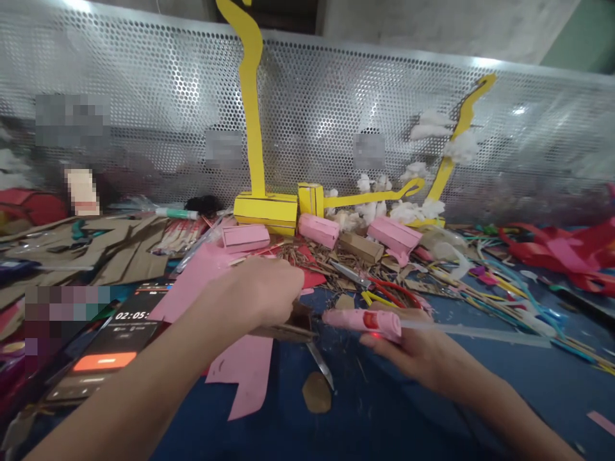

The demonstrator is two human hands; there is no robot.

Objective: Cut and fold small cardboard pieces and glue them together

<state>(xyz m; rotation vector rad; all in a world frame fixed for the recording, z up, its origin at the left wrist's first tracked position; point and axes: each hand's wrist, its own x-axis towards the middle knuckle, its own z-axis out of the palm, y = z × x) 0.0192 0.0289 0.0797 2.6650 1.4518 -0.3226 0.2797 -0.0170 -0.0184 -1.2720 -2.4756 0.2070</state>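
My left hand (pixel 264 291) is closed around a folded cardboard piece (pixel 288 328), whose open end faces right. In my right hand (pixel 413 346) is a pink hot glue gun (pixel 362 322) with a red light glowing on it. A clear glue stick (pixel 480 333) sticks out of its back, and its nozzle points left at the cardboard, very near its edge. Below them lie a metal blade (pixel 321 366), partly hidden by the cardboard, and a small cardboard hexagon (pixel 317 392). Cut pink paper (pixel 247 371) lies under my left arm.
Red-handled scissors (pixel 353 274) lie among cardboard scraps. Behind them stand pink paper-covered prisms (pixel 394 237), a bare cardboard prism (pixel 361 247) and a yellow box (pixel 266 212) with a tall strip. A phone (pixel 106 346) showing a timer lies left. A perforated metal panel (pixel 307 96) closes the back.
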